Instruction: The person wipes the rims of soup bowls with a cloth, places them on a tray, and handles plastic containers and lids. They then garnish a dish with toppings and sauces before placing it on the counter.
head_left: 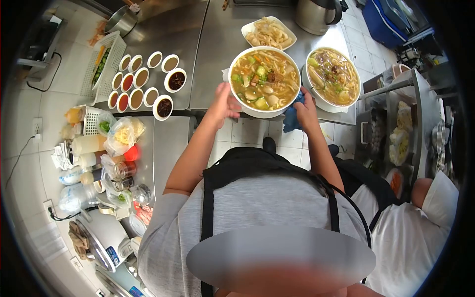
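A large white bowl of noodle soup (pixel 265 79) with vegetables and brown chunks stands near the steel counter's front edge. My left hand (pixel 223 107) is beside its lower left rim, fingers apart, holding nothing. On the bowl's other side, my right hand (pixel 307 109) grips a blue cloth (pixel 292 119) between thumb and fingers, close to the rim. Just right of that hand is a second white bowl of noodle soup (pixel 334 76). Behind the first bowl lies a smaller white dish (pixel 268 33) heaped with pale, crisp-looking strips.
Several small cups of sauce (pixel 141 77) stand left on the steel counter (pixel 173 20), beside a white basket (pixel 110 67). A metal jug (pixel 317 15) is at the back right. Bags and bottles crowd the left side table. Another person in a white shirt (pixel 403 242) is close on my right.
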The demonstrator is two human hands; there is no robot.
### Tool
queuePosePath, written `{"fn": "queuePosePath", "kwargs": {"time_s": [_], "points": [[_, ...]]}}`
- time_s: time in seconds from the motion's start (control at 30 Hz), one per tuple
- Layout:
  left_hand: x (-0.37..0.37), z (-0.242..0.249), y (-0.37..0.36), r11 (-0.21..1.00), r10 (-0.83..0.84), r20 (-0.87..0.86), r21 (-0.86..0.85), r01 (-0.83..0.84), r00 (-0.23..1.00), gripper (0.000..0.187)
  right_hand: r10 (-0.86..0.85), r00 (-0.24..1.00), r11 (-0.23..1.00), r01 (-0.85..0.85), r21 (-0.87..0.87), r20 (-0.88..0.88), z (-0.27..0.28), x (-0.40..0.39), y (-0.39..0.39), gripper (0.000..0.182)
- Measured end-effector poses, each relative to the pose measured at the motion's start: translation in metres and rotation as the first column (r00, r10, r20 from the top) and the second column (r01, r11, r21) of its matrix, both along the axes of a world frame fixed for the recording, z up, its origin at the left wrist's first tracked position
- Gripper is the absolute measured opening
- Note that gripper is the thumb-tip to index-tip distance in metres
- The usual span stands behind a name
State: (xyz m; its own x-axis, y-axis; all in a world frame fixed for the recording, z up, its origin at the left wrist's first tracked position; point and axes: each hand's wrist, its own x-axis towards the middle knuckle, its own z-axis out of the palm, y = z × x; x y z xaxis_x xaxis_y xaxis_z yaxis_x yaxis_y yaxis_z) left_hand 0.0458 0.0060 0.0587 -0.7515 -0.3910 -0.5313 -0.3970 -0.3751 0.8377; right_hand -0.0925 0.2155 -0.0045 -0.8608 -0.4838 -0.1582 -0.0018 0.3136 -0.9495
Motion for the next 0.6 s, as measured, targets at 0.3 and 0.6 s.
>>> {"fn": "queuePosePath", "kwargs": {"time_s": [0.3,0.6], "points": [[-0.067,-0.036,-0.031,0.972,0.221,-0.557,0.198,-0.13,0.801,0.076,0.279,0.92,0.96,-0.255,0.118,-0.277,0.027,0.004,-0.007,0.116],[-0.07,-0.033,-0.034,0.975,0.182,-0.578,0.208,-0.073,0.795,0.078,0.206,0.899,0.977,-0.213,0.027,-0.387,0.032,0.008,-0.018,0.12]]}}
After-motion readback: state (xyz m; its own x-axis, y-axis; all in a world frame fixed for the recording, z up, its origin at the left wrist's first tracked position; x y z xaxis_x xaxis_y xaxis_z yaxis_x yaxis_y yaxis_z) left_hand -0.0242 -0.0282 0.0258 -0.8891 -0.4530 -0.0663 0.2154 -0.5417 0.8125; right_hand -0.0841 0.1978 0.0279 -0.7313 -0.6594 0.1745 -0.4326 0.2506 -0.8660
